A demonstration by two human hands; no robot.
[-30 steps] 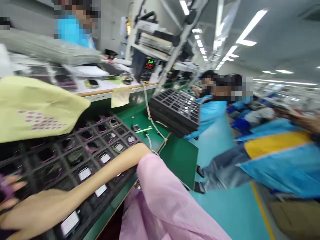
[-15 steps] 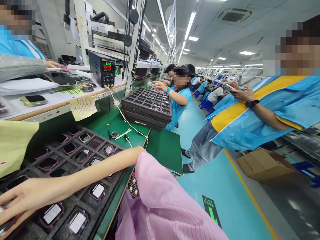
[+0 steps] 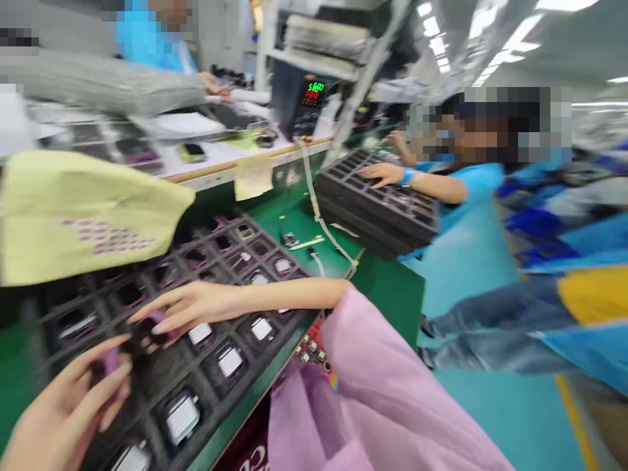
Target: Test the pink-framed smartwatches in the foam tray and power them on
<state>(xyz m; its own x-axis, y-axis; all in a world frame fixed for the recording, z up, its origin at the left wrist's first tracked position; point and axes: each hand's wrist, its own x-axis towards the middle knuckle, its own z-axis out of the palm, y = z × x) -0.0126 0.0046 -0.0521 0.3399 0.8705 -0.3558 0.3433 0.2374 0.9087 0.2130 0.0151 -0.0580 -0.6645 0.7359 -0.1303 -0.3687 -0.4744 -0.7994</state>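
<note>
In the head view, blurred by motion: reaching with both bare hands over a black foam tray on the green tabletop. With the left hand, pinching a purple piece between thumb and fingers, nearly closed, above the tray's left part. With the right hand, curling thumb and fingers closely about a second purple piece, just beside the left fingertips; cannot tell whether lifted clear or resting in a cell. Note white-labelled pieces seated in separate cells along the near right edge, and a yellow sheet hiding part of the far left side. Farther off, see a co-worker's hand over stacked trays.

By judgement, in the midst of handling two pieces at the tray, perhaps lifting or seating; cannot settle which. Seems to call next for a light, secure pinch on both, and for lining up squarely with a cell before any release, without knocking the labelled neighbours.
</note>
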